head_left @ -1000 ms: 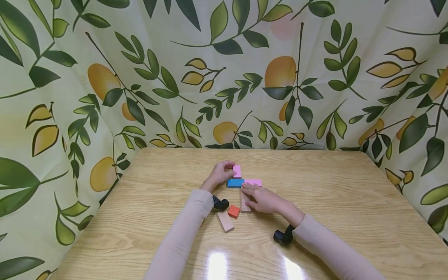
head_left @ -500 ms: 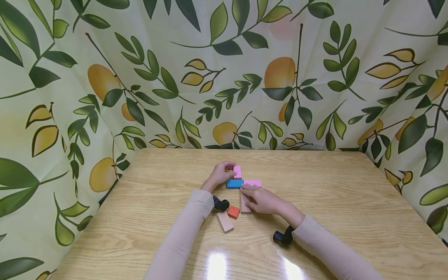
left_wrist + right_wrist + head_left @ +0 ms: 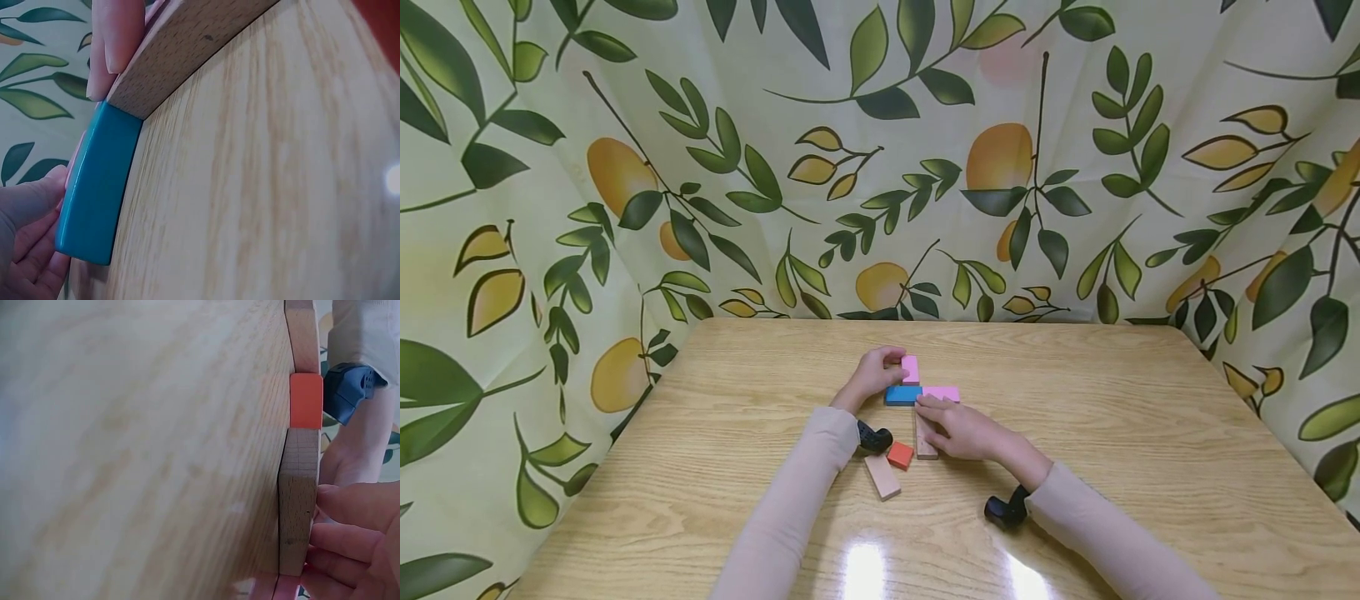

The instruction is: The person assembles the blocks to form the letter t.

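Far pink block (image 3: 910, 370): lies lengthwise toward 12 o'clock on the table (image 3: 1075, 383), at the far tip of a small cluster of blocks.
Left hand (image 3: 876, 371): at 9 o'clock of the far pink block, thumb and fingers curved, pinching it.
Blue block (image 3: 903, 396): at 6 o'clock of the far pink block, lying crosswise; a black camera (image 3: 876, 437) on the left wrist sits at about 7 o'clock from it.
Near pink block (image 3: 951, 392): at 3 o'clock of the blue block, end to end with it, partly covered by fingertips.
Long wooden block (image 3: 923, 435): runs toward 6 o'clock from where blue and pink meet; its far end touches the blue block.
Right hand (image 3: 964, 427): at 3 o'clock of the long wooden block, fingers nearly straight and resting on its top, palm down.
Orange block (image 3: 900, 455): at 8 o'clock of the long wooden block, just beside it and turned askew.
Pale wooden block (image 3: 883, 477): between 7 and 8 o'clock of the orange block, slanted, just beside it.
Curtain (image 3: 880, 167): behind the table at 12 o'clock, printed with green leaves and orange fruit.
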`<move>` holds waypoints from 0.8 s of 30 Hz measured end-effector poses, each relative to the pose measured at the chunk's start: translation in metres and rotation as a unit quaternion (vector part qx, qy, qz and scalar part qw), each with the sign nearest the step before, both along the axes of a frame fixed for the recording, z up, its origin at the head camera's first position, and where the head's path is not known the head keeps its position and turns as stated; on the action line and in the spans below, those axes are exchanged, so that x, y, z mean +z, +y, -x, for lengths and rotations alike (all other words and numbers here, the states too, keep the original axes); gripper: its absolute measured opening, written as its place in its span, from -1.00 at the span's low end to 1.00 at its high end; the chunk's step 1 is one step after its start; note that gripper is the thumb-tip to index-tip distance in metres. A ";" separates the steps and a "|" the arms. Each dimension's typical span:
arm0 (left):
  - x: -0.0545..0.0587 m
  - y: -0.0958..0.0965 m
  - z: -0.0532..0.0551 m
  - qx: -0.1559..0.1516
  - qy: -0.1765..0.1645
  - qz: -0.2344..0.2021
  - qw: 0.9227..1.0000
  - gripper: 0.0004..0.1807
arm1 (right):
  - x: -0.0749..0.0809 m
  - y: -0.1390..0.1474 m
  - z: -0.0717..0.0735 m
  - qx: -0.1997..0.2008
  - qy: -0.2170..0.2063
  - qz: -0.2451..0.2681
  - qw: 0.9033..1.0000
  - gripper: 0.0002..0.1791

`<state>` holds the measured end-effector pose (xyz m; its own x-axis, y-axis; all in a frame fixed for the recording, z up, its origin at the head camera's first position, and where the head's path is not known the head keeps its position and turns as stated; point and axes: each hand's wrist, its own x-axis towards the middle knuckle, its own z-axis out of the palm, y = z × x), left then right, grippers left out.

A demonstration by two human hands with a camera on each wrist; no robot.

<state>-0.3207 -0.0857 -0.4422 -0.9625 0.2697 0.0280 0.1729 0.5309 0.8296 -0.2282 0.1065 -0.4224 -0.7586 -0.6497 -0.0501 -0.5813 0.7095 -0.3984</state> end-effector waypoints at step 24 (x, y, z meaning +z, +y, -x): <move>0.003 0.003 0.000 -0.003 -0.014 0.006 1.000 -0.54 | -0.002 0.000 0.001 -0.005 -0.004 0.002 1.000 -0.44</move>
